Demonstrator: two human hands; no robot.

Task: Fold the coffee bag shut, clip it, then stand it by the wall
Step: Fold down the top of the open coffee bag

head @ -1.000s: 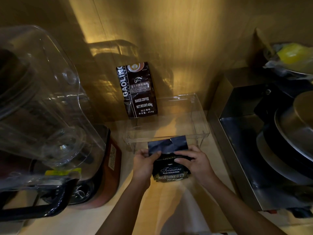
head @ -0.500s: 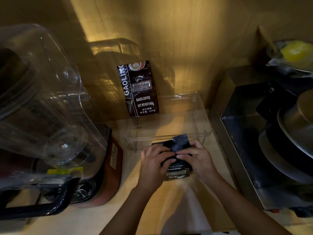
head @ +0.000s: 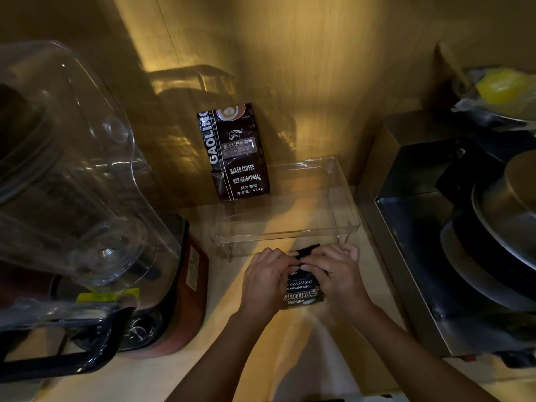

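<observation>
A small black coffee bag [head: 301, 288] with white lettering stands on the pale counter [head: 249, 343] in front of me. My left hand [head: 266, 281] and my right hand [head: 336, 275] both grip its upper part, fingertips meeting at the middle. The bag's top is bent down under my fingers, and only a small dark corner sticks up behind them. No clip is in sight. A second, larger dark coffee bag [head: 235, 153] marked GAOLINO stands upright against the back wall [head: 304, 82].
A clear plastic tray [head: 345, 204] on thin legs stands just behind my hands. A big blender with a clear jug [head: 66, 175] fills the left. A steel appliance [head: 412, 242] with stacked pans is on the right.
The bag's tall open top has been folded down and now shows as a small corner. My hands have come together over the fold, covering more of the bag.
</observation>
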